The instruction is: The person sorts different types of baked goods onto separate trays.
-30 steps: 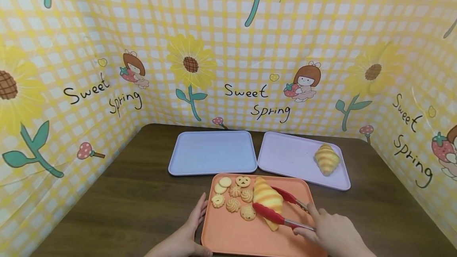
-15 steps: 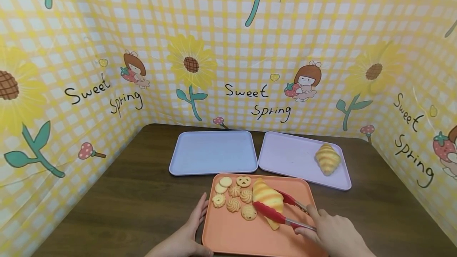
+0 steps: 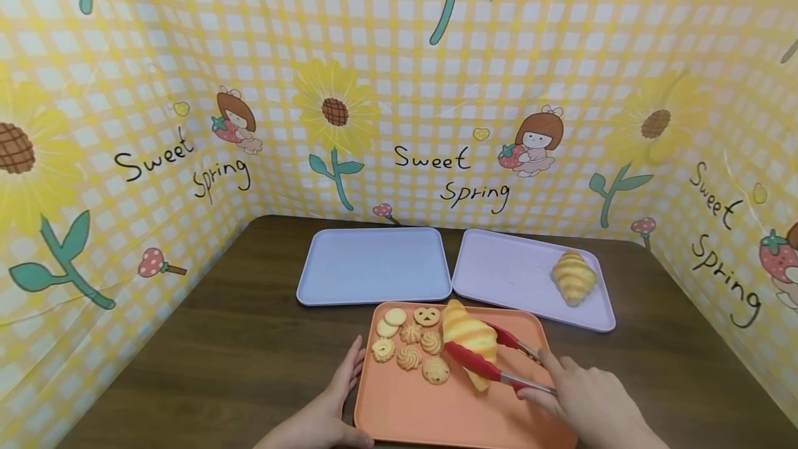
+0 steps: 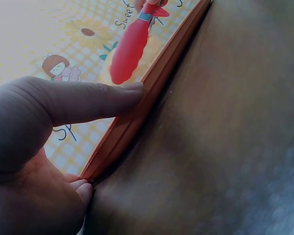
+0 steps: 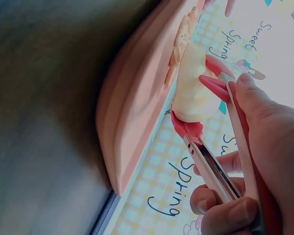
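My right hand (image 3: 589, 393) grips a pair of tongs (image 3: 476, 360) with red ends and metal arms. Between the red ends sits a striped yellow croissant (image 3: 470, 335), also seen pale in the right wrist view (image 5: 191, 85). It is tilted above the right half of an orange tray (image 3: 430, 414), its far end seeming raised. My left hand (image 3: 324, 407) touches the tray's near left corner, fingers straight along its left side. In the left wrist view the straight thumb (image 4: 98, 100) lies against the tray's edge. Several cookies (image 3: 409, 357) lie on the tray, left of the croissant.
Behind the orange tray stand a blue tray (image 3: 374, 269) at left and a lilac tray (image 3: 499, 272) at right. Another croissant (image 3: 573, 278) lies on the lilac tray. A checked yellow cloth (image 3: 386, 89) encloses the dark wooden table (image 3: 206, 338) at the back and sides.
The croissant in the tongs has risen slightly and its far end now reaches over the tray's back rim. The right hand has shifted slightly rightward; the left hand stays at the tray.
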A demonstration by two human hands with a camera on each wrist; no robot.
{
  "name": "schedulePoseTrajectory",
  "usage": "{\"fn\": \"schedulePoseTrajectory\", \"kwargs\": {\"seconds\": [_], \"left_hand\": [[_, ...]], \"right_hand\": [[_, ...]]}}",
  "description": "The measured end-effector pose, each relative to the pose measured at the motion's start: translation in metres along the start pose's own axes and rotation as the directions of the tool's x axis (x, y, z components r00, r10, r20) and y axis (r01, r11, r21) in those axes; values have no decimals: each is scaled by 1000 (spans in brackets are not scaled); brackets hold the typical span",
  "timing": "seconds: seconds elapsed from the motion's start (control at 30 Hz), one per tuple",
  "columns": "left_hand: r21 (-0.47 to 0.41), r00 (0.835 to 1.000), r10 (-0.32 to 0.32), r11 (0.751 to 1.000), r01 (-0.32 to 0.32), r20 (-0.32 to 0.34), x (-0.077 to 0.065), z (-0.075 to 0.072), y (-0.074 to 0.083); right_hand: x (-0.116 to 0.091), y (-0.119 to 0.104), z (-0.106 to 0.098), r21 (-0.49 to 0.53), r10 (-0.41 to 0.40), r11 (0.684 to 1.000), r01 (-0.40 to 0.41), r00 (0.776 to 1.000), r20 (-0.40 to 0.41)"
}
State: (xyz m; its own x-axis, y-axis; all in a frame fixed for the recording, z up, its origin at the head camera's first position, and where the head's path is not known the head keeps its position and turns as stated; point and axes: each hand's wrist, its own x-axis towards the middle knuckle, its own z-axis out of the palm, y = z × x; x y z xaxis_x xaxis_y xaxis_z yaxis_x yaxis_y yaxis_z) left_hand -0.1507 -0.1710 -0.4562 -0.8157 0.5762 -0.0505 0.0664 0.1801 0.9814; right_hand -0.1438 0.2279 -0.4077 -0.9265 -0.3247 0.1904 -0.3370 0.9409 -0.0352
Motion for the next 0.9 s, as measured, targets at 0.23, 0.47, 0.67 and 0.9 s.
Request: {"fn": "schedulePoseTrajectory", "kwargs": {"seconds": [0.23, 0.47, 0.67, 0.9], "left_hand": [[-3, 1000, 5, 1000, -5, 0, 0, 2, 2], [29, 1000, -1, 1000, 0, 22, 1, 0, 1], [22, 1000, -3, 1000, 2, 23, 1, 0, 1], [8, 1000, 10, 1000, -10, 5, -2, 1, 3]], "right_hand": [[3, 1, -5, 9, 28, 1000, -28, 1000, -11], [9, 4, -10, -12, 61, 998, -62, 998, -20], [14, 9, -13, -3, 60, 998, -60, 997, -45], [22, 14, -12, 6, 59, 998, -59, 994, -95]]}}
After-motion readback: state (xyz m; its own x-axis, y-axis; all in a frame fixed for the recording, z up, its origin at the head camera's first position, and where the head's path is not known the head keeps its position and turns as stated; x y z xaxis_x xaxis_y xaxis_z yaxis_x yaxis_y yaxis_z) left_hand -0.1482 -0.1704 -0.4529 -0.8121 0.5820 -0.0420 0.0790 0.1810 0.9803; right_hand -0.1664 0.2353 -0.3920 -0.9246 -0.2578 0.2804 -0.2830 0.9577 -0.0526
